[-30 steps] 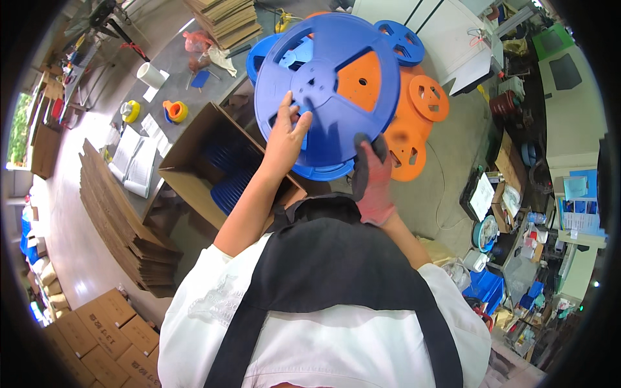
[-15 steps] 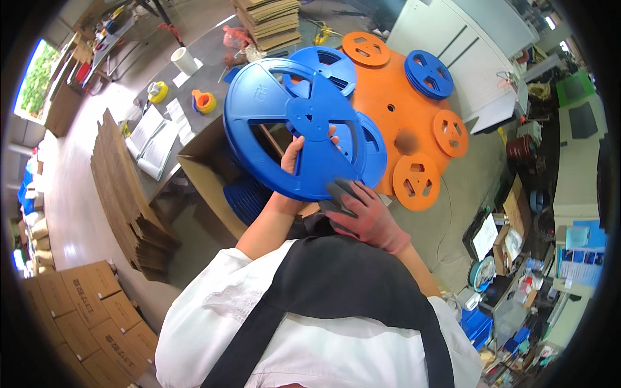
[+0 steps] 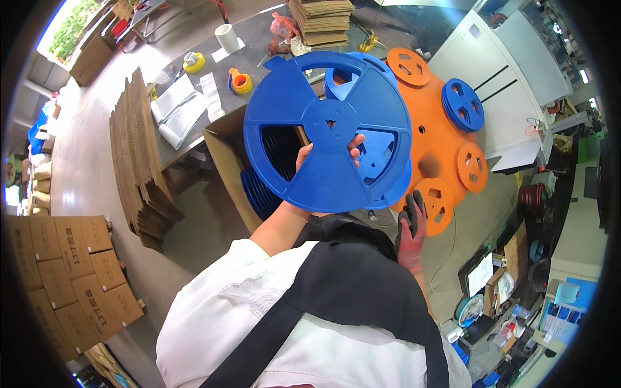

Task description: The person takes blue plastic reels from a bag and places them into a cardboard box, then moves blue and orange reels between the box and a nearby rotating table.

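A large blue plastic reel (image 3: 330, 181) with cut-out windows is held up in front of me, its flat face toward me. My left hand (image 3: 303, 155) grips it from behind, fingertips curling through the windows on both sides of the hub. My right hand (image 3: 413, 234), in a red glove with dark fingers, is raised to the right of the reel and apart from it, fingers stretched up. Beneath the reel, a cardboard box (image 3: 226, 178) contains several blue reels (image 3: 260, 194). Beyond it stands an orange round table (image 3: 424, 107) carrying orange discs (image 3: 473, 167) and blue reels (image 3: 464, 107).
A grey table (image 3: 255, 48) at the far left bears tape rolls (image 3: 241, 83), an open notebook (image 3: 178, 113) and stacked cardboard (image 3: 320, 22). Folded cardboard sheets (image 3: 139, 161) lean against it. Cartons (image 3: 81, 278) are piled at left. A white cabinet (image 3: 482, 61) stands behind the orange table.
My right hand has come away from the reel's lower edge and moved to the right. The reel has turned to face me more squarely. The whole view has shifted.
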{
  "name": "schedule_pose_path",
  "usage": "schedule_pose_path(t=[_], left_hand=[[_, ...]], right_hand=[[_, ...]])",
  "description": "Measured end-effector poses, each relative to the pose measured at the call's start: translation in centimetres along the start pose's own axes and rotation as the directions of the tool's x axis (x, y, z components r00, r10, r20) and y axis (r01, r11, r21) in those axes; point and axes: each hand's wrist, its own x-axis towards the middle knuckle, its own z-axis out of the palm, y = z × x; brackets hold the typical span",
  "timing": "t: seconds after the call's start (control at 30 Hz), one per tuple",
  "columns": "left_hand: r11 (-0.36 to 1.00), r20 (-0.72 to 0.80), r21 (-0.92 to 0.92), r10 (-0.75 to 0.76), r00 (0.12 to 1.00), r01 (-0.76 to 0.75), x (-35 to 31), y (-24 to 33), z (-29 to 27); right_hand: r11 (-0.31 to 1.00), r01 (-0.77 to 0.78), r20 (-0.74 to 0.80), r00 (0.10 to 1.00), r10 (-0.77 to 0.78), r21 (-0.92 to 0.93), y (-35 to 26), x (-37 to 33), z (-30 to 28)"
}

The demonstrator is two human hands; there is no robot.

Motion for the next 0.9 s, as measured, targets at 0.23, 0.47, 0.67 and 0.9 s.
schedule_pose_path(t=[0.23, 0.47, 0.67, 0.9], left_hand=[[1.0, -0.009, -0.014, -0.015, 1.0, 0.015, -0.2, 0.7, -0.8], [0.999, -0.092, -0.029, 0.023, 0.995, -0.025, -0.5, 1.3, -1.6], [0.999, -0.086, -0.042, 0.014, 0.996, -0.018, -1.2, 2.1, -2.6], [0.996, -0.089, 0.038, 0.079, 0.993, -0.076, -2.4, 2.5, -2.2]], right_hand=[[0.999, -0.039, 0.035, 0.999, 0.038, 0.028, 2.1, -0.4, 0.2], [0.965, -0.164, 0.006, 0.986, 0.167, 0.205, 3.0, -0.3, 0.5], [0.942, -0.196, 0.001, 0.979, 0.203, 0.273, 3.3, -0.2, 0.9], [0.921, -0.245, 0.035, 0.969, 0.246, 0.304, 3.9, 0.4, 1.4]])
